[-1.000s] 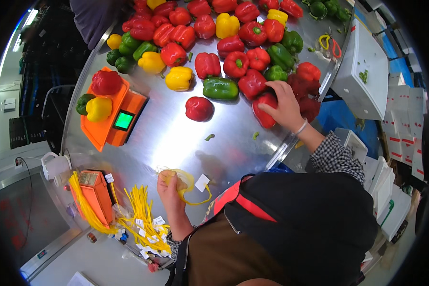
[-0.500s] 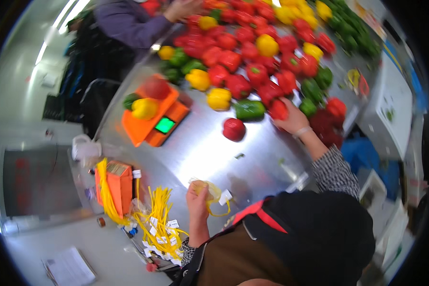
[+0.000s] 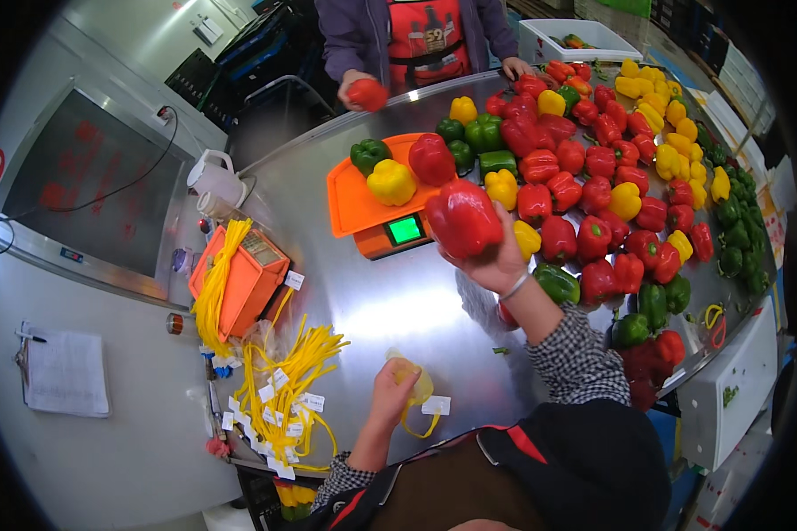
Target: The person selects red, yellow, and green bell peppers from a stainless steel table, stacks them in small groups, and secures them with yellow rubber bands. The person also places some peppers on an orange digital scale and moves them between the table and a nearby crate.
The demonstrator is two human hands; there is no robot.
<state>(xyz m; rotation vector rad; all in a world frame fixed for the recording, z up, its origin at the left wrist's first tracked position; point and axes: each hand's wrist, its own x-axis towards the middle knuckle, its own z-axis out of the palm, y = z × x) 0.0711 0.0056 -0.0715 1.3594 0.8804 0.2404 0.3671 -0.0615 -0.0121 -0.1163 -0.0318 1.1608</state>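
My right hand [image 3: 505,264] is closed around a large red bell pepper [image 3: 463,219], raised beside the orange scale [image 3: 383,241]. A green bell pepper [image 3: 368,157], a yellow one [image 3: 391,182] and another red one [image 3: 432,159] rest in the scale's tray [image 3: 347,202]; its display glows green. Low over the steel table, my left hand [image 3: 393,391] pinches a yellow mesh bag [image 3: 422,384] with a white tag [image 3: 436,405]. Many red, yellow and green peppers [image 3: 593,195] spread over the table's right half.
Yellow tagged mesh bags [image 3: 292,380] lie at the left edge, beside an orange box-shaped device [image 3: 255,279]. A white kettle [image 3: 216,180] stands behind it. Across the table, another person [image 3: 425,44] holds a red pepper [image 3: 367,95]. A white crate [image 3: 580,40] stands at the back.
My right hand has lifted a red pepper from the pile and moved left toward the scale. The view has shifted, showing more of the other person. My left hand keeps the mesh bag.
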